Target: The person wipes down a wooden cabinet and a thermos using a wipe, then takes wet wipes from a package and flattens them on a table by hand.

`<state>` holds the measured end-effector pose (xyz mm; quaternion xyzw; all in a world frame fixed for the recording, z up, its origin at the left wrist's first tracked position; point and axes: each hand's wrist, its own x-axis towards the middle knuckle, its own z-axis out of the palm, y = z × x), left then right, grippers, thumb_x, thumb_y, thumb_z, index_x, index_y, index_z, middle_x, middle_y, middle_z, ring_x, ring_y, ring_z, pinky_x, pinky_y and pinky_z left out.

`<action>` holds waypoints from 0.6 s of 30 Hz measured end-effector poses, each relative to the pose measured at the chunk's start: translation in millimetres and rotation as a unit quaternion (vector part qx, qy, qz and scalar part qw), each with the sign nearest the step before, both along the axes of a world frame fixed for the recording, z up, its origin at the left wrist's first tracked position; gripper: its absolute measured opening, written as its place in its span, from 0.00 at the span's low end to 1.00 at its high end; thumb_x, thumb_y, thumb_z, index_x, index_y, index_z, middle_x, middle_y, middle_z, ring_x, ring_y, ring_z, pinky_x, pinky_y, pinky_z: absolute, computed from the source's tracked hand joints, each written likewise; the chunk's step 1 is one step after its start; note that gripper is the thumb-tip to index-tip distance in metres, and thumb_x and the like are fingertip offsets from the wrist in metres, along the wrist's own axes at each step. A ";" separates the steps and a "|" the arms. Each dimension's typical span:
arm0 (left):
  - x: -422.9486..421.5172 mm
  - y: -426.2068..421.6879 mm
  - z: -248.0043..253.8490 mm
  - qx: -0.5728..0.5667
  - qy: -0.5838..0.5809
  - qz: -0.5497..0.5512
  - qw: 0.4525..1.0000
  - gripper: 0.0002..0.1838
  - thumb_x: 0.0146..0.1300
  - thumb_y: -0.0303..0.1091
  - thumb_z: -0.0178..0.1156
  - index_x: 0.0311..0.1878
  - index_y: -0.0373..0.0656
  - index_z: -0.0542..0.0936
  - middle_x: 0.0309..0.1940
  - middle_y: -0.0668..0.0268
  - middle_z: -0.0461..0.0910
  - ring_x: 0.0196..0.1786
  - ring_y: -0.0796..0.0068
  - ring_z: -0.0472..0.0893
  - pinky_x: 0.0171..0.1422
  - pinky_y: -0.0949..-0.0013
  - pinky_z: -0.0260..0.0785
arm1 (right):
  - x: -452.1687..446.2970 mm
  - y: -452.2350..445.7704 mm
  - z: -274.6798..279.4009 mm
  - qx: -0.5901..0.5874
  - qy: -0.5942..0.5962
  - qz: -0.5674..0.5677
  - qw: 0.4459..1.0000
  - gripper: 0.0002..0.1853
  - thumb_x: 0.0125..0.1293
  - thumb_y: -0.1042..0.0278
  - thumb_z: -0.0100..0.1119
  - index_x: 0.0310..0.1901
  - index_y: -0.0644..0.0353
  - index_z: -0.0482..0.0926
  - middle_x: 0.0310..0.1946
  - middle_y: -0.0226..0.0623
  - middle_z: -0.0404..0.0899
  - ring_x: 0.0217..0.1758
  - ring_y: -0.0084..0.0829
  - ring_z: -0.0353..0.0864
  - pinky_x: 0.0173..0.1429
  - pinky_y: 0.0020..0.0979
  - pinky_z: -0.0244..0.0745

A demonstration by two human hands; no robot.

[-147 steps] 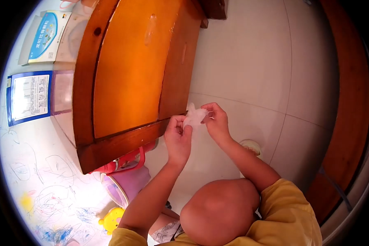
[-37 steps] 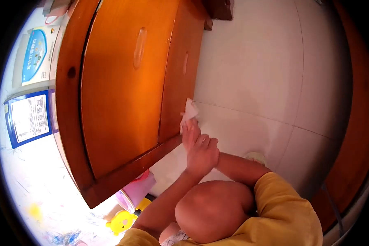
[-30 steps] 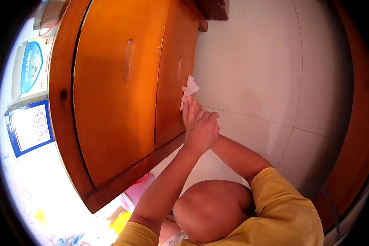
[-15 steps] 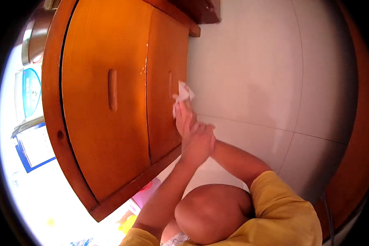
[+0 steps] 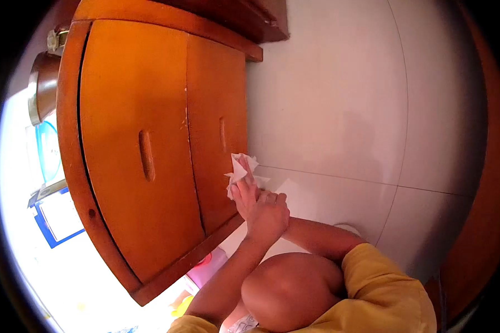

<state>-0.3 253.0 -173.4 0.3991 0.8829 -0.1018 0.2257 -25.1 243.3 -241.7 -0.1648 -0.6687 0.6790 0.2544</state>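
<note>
A crumpled white tissue (image 5: 238, 171) is at the fingertips of my right hand (image 5: 243, 191), close against the lower drawer front near the cabinet's bottom edge. The fingers of that hand point up and away, with tissue around and beneath them. My left hand (image 5: 268, 215) is wrapped over my right wrist, its fingers bent across it. The wooden cabinet (image 5: 133, 222) has an upper drawer (image 5: 166, 161) and a lower drawer (image 5: 219, 100), each with a recessed slot handle.
Tiled floor (image 5: 328, 111) lies right of the cabinet. A bent knee (image 5: 289, 286) is below my hands. At left are a blue-edged card (image 5: 61, 219) and a brown container (image 5: 43, 89). A pink bin (image 5: 208, 269) stands below the cabinet; dark wood (image 5: 480, 222) borders the right.
Earlier both hands held the tissue apart; now my right hand has it at the drawer and my left hand holds my right wrist. The view has shifted, with the cabinet showing more of its far end.
</note>
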 end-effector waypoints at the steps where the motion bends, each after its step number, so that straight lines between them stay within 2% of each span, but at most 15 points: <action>1: -3.5 5.2 -3.0 0.012 0.006 0.013 1.000 0.08 0.54 0.30 0.58 0.38 0.42 0.80 0.34 0.57 0.80 0.47 0.57 0.78 0.71 0.49 0.50 | -5.0 3.4 -3.7 -0.004 0.000 -0.003 1.000 0.23 0.73 0.66 0.43 0.67 0.62 0.60 0.71 0.55 0.53 0.75 0.50 0.52 0.75 0.39 0.51; 4: -29.2 28.9 -12.4 0.052 0.024 0.020 0.998 0.08 0.55 0.30 0.59 0.38 0.41 0.81 0.34 0.57 0.80 0.46 0.57 0.78 0.70 0.50 0.51 | -45.6 36.5 -14.0 -0.210 0.070 -0.021 0.975 0.24 0.72 0.69 0.44 0.67 0.67 0.56 0.72 0.58 0.48 0.76 0.51 0.47 0.76 0.44 0.47; 6: -52.0 51.6 -13.8 0.087 0.032 0.019 0.996 0.08 0.55 0.30 0.59 0.38 0.41 0.81 0.34 0.57 0.81 0.45 0.56 0.78 0.70 0.51 0.52 | -61.5 58.3 -18.8 -0.276 0.093 -0.027 0.956 0.25 0.72 0.70 0.45 0.67 0.69 0.55 0.72 0.58 0.47 0.77 0.51 0.45 0.77 0.45 0.46; 8: -102.7 77.0 10.8 0.144 0.067 0.028 0.987 0.09 0.55 0.29 0.59 0.39 0.40 0.81 0.34 0.58 0.81 0.45 0.56 0.78 0.69 0.53 0.53 | -90.8 68.2 -7.8 -0.288 0.087 -0.013 0.954 0.25 0.72 0.68 0.45 0.67 0.67 0.56 0.72 0.55 0.49 0.76 0.48 0.48 0.75 0.42 0.49; 10: -105.5 78.6 10.8 0.142 0.078 0.024 0.986 0.08 0.55 0.31 0.58 0.38 0.42 0.80 0.32 0.59 0.81 0.43 0.59 0.79 0.66 0.52 0.55 | -85.5 73.5 -2.2 -0.235 0.053 -0.002 0.971 0.24 0.73 0.66 0.44 0.67 0.64 0.57 0.71 0.52 0.52 0.75 0.45 0.52 0.73 0.39 0.52; 12: -99.6 77.6 10.6 0.141 0.086 0.014 0.986 0.08 0.55 0.32 0.58 0.38 0.43 0.79 0.31 0.60 0.80 0.41 0.62 0.79 0.63 0.52 0.57 | -71.2 66.8 2.4 -0.117 0.003 0.015 0.993 0.24 0.73 0.63 0.44 0.67 0.62 0.58 0.71 0.49 0.54 0.73 0.42 0.56 0.71 0.36 0.56; 14: -73.1 64.6 13.3 0.070 0.103 0.045 0.991 0.09 0.53 0.34 0.61 0.38 0.47 0.83 0.32 0.61 0.83 0.48 0.60 0.78 0.70 0.50 0.49 | -50.1 47.0 1.5 0.032 -0.051 0.015 0.998 0.24 0.73 0.61 0.43 0.67 0.59 0.60 0.70 0.46 0.57 0.72 0.38 0.59 0.70 0.32 0.59; 15: -62.1 54.8 11.7 0.068 0.104 0.043 0.991 0.09 0.53 0.34 0.61 0.38 0.47 0.83 0.32 0.61 0.83 0.48 0.60 0.78 0.70 0.50 0.49 | -42.6 38.6 2.9 0.098 -0.076 0.008 0.992 0.24 0.73 0.60 0.43 0.67 0.58 0.60 0.70 0.44 0.58 0.71 0.37 0.61 0.69 0.31 0.60; 17: -51.3 38.7 4.4 -0.045 0.055 0.024 0.997 0.10 0.51 0.36 0.62 0.38 0.49 0.84 0.31 0.61 0.82 0.48 0.61 0.77 0.69 0.44 0.46 | -39.4 40.4 13.3 0.178 -0.106 -0.014 0.978 0.24 0.74 0.58 0.43 0.67 0.56 0.62 0.70 0.41 0.60 0.70 0.34 0.65 0.67 0.28 0.63; 18: -53.2 39.7 4.9 -0.047 0.056 0.021 0.997 0.10 0.51 0.36 0.62 0.38 0.49 0.84 0.31 0.61 0.82 0.48 0.61 0.77 0.69 0.44 0.46 | -39.3 50.3 21.0 0.197 -0.113 -0.029 0.974 0.23 0.73 0.57 0.43 0.67 0.55 0.63 0.68 0.40 0.62 0.67 0.34 0.68 0.64 0.27 0.65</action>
